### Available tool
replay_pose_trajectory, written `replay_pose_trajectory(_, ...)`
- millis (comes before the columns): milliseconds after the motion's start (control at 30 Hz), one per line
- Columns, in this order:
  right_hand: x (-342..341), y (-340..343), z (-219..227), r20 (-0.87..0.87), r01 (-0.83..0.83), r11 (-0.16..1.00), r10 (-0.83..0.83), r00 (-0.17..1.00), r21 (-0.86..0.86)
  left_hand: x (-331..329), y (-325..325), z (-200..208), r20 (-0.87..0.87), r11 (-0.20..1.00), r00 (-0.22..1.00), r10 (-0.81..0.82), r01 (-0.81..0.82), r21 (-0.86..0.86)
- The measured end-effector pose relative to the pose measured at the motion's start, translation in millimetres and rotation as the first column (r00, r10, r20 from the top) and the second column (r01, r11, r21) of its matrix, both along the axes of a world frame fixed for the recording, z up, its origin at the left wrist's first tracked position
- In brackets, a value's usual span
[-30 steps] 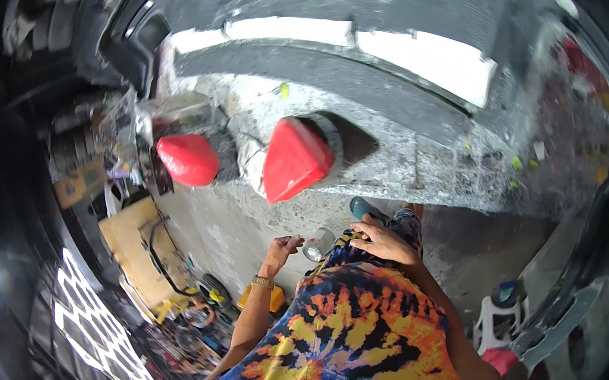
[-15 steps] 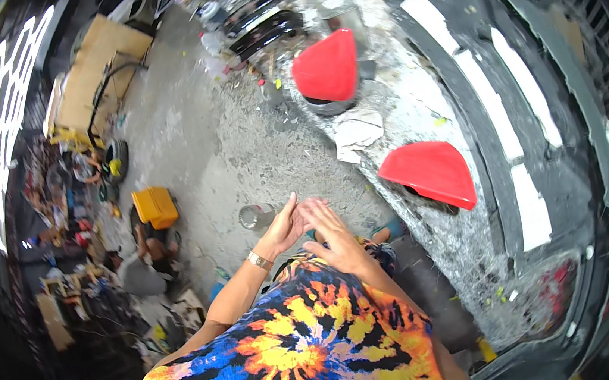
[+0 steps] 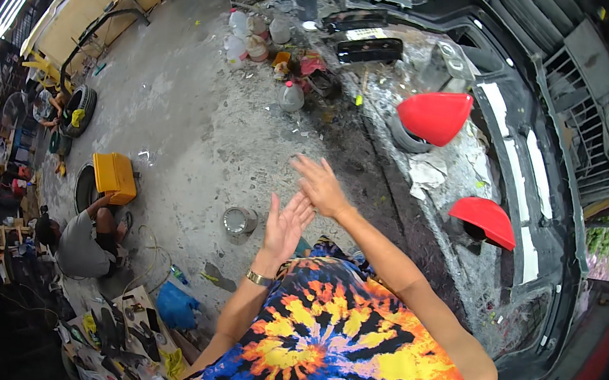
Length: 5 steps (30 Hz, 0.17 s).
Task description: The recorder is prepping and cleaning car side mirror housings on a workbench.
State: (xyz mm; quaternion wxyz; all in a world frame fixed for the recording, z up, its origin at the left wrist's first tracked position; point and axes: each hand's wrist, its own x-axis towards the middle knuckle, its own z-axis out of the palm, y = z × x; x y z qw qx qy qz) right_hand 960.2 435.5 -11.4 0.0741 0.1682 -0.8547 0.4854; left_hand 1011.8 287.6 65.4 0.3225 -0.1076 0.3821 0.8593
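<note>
My left hand (image 3: 285, 225) is open, palm up, with fingers stretched out and a watch on its wrist. Across its fingertips lies my right hand (image 3: 320, 186), also open, its fingers pointing far left. Nothing shows in either hand. Nearest to them is a round metal can (image 3: 239, 222) on the concrete floor. To the right, a glossy red curved shell (image 3: 434, 118) rests on a dark round stand. A second red shell (image 3: 485, 219) is propped nearer me. Both are on a paint-spattered white surface (image 3: 455, 256).
A large black bumper (image 3: 565, 242) with white patches curves along the right. Plastic jugs (image 3: 291, 97) stand ahead on the floor (image 3: 202, 103). At left, a person in grey (image 3: 86, 244) squats by a yellow crate (image 3: 114, 177); another person (image 3: 47, 107) is near a tire (image 3: 79, 110).
The view has turned, so the red shells appear farther right and more of the floor ahead shows. My right hand has slid forward over my left hand's fingers.
</note>
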Motion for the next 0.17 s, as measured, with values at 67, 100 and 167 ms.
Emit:
replay_pose_trajectory(67, -12, -16, -23, 0.365, 0.155, 0.918, -0.013, 0.931, -0.364, -7, -40, 7, -0.109, 0.999, 0.994, -0.029, 0.034, 0.042)
replay_pose_trajectory(100, -18, -15, -35, 0.467, 0.218, 0.937, -0.068, 0.882, -0.274, -17, -55, 8, -0.138, 0.974, 0.983, -0.119, 0.142, 0.175)
replay_pose_trajectory(167, -24, -18, -60, 0.576, 0.264, 0.95, -0.124, 0.808, -0.166, -30, -79, 7, -0.16, 0.922, 0.969, -0.19, 0.231, 0.31)
